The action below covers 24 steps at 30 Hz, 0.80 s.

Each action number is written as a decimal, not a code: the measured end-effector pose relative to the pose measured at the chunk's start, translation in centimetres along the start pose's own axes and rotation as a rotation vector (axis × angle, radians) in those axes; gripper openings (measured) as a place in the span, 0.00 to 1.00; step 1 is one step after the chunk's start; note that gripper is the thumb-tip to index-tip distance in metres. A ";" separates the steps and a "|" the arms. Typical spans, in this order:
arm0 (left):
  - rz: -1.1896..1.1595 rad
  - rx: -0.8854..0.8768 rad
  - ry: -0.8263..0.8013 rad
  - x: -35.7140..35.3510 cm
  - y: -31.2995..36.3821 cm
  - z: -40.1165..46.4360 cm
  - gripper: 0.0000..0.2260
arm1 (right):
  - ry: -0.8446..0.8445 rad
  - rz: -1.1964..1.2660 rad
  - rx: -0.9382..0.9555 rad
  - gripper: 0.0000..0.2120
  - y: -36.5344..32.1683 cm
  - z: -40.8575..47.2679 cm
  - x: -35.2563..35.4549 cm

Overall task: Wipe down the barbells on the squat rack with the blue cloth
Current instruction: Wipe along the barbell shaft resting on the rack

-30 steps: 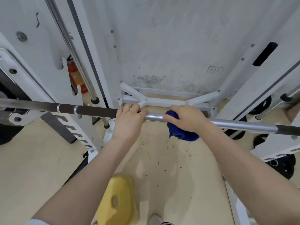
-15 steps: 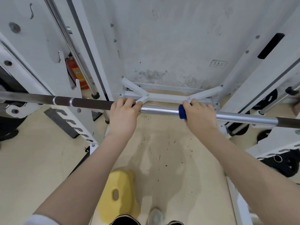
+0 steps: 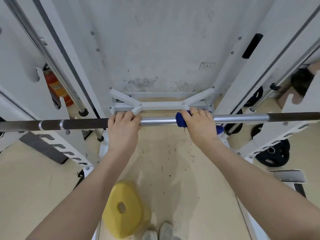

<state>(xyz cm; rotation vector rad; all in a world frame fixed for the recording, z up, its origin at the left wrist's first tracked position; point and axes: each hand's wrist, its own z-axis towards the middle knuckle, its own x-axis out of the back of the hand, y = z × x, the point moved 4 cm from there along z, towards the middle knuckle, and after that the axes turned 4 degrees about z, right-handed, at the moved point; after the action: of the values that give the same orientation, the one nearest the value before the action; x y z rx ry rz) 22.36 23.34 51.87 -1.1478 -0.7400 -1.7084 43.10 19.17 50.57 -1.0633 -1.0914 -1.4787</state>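
Floor: a yellow weight plate [image 3: 125, 209] is seen lying nearest, beside the shoes.
Left hand [image 3: 123, 126]: closed around the barbell [image 3: 158, 120], at the edge of its dark knurling, to steady it.
Right hand [image 3: 199, 122]: clenched over the blue cloth [image 3: 181, 120], which is wrapped round the bright middle section.
Technique: the cloth is best kept fully wrapped and slid outward under even pressure, the bar being braced against rolling.
Squat rack [image 3: 162, 105]: its white base brace is seen beyond.
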 end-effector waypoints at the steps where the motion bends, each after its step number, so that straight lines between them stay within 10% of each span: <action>1: 0.004 -0.009 -0.011 0.0 0.1 0.1 0.11 | -0.007 -0.004 -0.039 0.21 -0.6 0.2 0.1; 10: 0.028 -0.061 -0.054 -0.1 -0.4 0.3 0.08 | 0.121 0.197 0.254 0.33 -6.8 -0.4 0.3; 18: -0.004 0.028 -0.206 0.7 1.6 0.7 0.15 | -0.012 0.087 -0.228 0.32 1.7 -2.5 0.6; 24: -0.234 -0.222 -0.069 1.3 8.6 1.4 0.19 | 0.195 0.251 0.121 0.35 -4.3 -1.7 -0.3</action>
<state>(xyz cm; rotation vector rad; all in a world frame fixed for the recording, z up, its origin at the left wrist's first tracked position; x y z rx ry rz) 30.57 20.62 53.46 -1.3182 -0.7657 -1.9941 38.76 18.10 49.37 -0.9143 -0.8645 -1.2705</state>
